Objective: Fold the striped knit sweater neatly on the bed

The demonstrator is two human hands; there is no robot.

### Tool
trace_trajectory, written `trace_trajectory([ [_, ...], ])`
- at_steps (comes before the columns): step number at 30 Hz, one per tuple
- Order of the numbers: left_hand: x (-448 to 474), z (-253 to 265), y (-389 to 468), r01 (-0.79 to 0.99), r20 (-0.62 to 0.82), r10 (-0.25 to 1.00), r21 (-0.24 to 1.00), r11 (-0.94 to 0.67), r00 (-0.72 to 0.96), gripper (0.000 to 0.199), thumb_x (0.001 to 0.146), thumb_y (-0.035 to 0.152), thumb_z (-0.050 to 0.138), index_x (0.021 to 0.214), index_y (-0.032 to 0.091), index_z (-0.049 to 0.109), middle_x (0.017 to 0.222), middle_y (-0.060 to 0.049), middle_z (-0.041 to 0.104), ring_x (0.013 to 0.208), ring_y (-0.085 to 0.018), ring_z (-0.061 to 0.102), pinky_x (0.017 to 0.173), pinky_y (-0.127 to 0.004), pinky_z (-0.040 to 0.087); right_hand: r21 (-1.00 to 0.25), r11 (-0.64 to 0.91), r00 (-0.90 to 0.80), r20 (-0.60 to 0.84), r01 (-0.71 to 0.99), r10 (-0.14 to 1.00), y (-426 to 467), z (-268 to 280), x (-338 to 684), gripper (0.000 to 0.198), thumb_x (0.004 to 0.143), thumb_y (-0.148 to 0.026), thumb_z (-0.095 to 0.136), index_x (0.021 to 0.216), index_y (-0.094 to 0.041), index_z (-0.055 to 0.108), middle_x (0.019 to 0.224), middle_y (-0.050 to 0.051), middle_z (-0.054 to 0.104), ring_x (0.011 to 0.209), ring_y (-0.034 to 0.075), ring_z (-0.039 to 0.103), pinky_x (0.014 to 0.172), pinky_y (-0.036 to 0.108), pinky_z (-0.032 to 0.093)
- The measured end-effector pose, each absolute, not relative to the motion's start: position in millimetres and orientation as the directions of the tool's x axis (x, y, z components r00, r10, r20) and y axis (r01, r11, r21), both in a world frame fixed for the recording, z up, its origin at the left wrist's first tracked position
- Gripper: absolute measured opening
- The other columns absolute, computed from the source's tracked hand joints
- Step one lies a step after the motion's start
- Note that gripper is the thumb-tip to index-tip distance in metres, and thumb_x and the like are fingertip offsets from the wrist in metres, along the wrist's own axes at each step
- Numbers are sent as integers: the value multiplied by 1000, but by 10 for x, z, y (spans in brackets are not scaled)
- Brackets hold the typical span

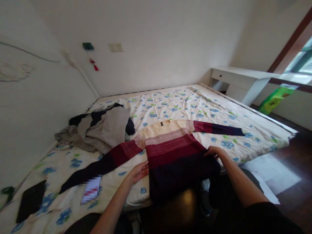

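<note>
A striped sweater, cream at the neck, then pink, red and dark navy at the hem, lies flat on the floral bedsheet with both sleeves spread out. My left hand rests with fingers apart on the sweater's left side edge near the dark band. At the sweater's right side edge, my right hand lies with its fingers curled onto the fabric. The hem hangs over the bed's front edge.
A heap of grey and dark clothes lies at the bed's left, by the wall. A black flat object and a small card lie near the front left. A white desk and a green bag stand at the right.
</note>
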State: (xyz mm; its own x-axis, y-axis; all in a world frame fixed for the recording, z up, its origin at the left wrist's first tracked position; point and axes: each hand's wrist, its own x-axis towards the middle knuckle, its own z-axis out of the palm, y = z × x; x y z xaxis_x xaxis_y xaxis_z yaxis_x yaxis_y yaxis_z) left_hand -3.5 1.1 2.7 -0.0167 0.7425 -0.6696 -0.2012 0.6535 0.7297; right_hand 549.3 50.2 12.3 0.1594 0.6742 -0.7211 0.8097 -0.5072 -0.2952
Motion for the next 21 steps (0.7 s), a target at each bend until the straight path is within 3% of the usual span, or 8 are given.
trace_trajectory([
  [3,-176,153,82,-321,-649,743,747,583,-163,25,94,21,80,117,23,70,104,-8,81,85,-21,78,78,-31,61,-328,-438,152,-629,837,762,551,41,5461,44,86,-50,91,111,-15,80,118,18,81,106,32,79,76,34,64],
  [6,-320,278,164,-377,-588,734,800,467,-339,36,91,13,77,123,27,68,99,-1,73,80,-15,73,82,-27,60,-368,-409,140,-576,835,806,624,-48,5458,47,88,-47,90,121,-15,81,123,20,80,109,34,79,80,36,65],
  [11,-382,369,265,-436,-622,615,782,446,-485,16,93,13,68,105,23,69,90,-1,66,72,-12,66,74,-23,57,-464,-477,141,-590,746,795,775,-172,5479,53,82,-49,97,123,-20,79,124,16,80,111,35,78,85,44,68],
  [14,-314,337,259,-320,-569,712,822,471,-411,15,85,16,76,99,21,73,95,-3,72,78,-14,68,74,-24,56,-514,-551,117,-653,658,749,909,-177,5608,51,80,-52,100,114,-21,78,113,13,81,105,31,79,85,43,69],
  [17,-236,289,208,-70,-465,854,884,462,-232,31,73,27,91,101,21,79,107,-6,78,93,-19,72,81,-27,55,-628,-655,100,-686,421,721,1032,-161,5938,51,86,-52,96,120,-22,75,110,13,80,95,25,80,85,40,69],
  [21,-130,269,174,133,-465,885,877,462,-14,60,62,47,101,114,25,81,119,-9,80,111,-29,73,89,-35,56,-791,-611,374,-567,-1,734,1085,-208,6541,42,98,-45,82,131,-25,63,117,12,76,89,19,78,85,35,68],
])
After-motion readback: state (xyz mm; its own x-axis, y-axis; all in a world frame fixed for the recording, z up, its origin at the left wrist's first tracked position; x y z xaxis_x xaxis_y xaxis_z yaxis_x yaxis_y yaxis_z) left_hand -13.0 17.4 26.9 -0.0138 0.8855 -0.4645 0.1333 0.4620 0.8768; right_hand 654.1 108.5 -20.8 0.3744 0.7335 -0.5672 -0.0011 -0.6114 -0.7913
